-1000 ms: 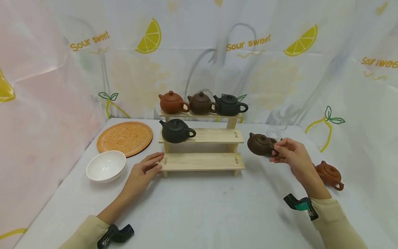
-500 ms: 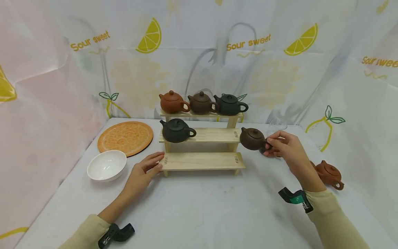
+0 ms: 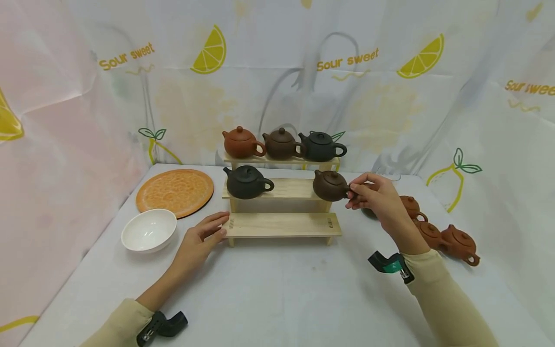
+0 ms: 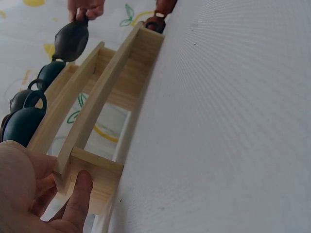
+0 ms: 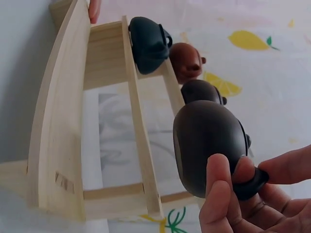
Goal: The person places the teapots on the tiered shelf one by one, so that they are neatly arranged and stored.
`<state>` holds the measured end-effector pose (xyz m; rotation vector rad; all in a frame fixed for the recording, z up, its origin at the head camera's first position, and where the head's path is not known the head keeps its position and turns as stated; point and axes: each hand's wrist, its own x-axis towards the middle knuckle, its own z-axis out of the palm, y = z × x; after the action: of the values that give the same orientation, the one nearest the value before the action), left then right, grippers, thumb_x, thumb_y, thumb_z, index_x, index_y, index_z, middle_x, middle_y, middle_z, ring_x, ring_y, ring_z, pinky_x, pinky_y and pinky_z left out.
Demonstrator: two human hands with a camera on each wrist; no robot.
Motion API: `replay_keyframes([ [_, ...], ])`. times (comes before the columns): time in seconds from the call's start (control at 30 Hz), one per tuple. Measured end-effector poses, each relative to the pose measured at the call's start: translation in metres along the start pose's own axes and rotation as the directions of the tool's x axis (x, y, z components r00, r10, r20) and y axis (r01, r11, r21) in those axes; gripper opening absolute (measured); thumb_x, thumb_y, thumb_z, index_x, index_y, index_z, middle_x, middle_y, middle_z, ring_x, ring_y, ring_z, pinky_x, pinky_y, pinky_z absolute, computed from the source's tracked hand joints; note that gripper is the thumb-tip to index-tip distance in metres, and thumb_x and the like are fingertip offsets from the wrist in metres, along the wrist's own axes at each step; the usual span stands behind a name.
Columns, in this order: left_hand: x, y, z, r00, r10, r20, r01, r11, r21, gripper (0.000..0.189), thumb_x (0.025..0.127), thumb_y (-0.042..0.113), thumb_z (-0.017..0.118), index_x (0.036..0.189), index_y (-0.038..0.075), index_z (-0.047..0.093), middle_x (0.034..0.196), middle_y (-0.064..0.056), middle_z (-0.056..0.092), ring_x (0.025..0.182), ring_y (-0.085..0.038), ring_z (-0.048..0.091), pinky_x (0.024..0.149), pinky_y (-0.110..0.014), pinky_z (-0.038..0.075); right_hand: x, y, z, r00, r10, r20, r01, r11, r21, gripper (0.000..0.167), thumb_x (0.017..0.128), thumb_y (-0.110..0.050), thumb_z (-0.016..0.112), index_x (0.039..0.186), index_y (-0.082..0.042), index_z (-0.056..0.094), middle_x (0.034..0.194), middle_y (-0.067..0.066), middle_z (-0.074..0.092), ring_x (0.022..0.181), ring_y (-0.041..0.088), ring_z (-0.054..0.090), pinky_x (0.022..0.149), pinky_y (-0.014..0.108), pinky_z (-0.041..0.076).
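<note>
A dark brown teapot (image 3: 331, 185) hangs by its handle from my right hand (image 3: 375, 197), whose thumb and fingers pinch it. In the head view the pot overlaps the right end of the middle shelf; whether it touches the wood I cannot tell. My left hand (image 3: 201, 238) holds the left end of the bottom shelf of a three-tier wooden stand (image 3: 284, 225), thumb and fingers at its corner in the left wrist view. A black teapot (image 3: 247, 182) sits on the middle shelf's left. Along the top shelf stand a reddish teapot (image 3: 240, 143), a brown teapot (image 3: 281, 144) and a black teapot (image 3: 321, 147).
Right of the stand, several reddish teapots (image 3: 459, 243) lie in a row on the white tablecloth, partly behind my right forearm. A white bowl (image 3: 149, 231) and a round orange mat (image 3: 175, 192) are at the left. A printed curtain (image 3: 277, 91) stands behind.
My right hand has carried the brown teapot leftward from the table's right side to the right end of the middle shelf, uncovering more reddish teapots. My left hand has stayed at the stand.
</note>
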<state>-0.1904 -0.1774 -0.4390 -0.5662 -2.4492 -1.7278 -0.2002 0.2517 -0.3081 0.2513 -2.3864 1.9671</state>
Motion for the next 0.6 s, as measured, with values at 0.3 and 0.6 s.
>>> replay_keyframes([
  [0.3,0.001,0.000,0.000,1.000,0.008,0.006,-0.008,1.000,-0.009,0.041,0.105,0.015,0.065,0.143,0.000,0.062,0.152,-0.011,0.052,0.138,-0.031,0.049,0.104,-0.015,0.042,0.016,-0.001,0.020,1.000,-0.010,0.015,0.009,1.000,0.027,0.018,0.106,-0.002,0.056,0.111,0.015,0.054,0.082,0.016,0.064,0.069,0.021,0.072,0.070,0.031,0.062],
  [0.6,0.000,0.001,0.000,1.000,-0.001,0.008,0.001,1.000,0.001,0.041,0.105,0.017,0.066,0.143,0.001,0.062,0.153,-0.010,0.052,0.135,-0.033,0.052,0.102,-0.015,0.044,0.030,0.002,0.043,0.999,0.010,0.049,-0.014,0.997,0.072,0.015,0.105,0.001,0.054,0.112,0.015,0.053,0.083,0.014,0.064,0.067,0.019,0.070,0.071,0.033,0.062],
])
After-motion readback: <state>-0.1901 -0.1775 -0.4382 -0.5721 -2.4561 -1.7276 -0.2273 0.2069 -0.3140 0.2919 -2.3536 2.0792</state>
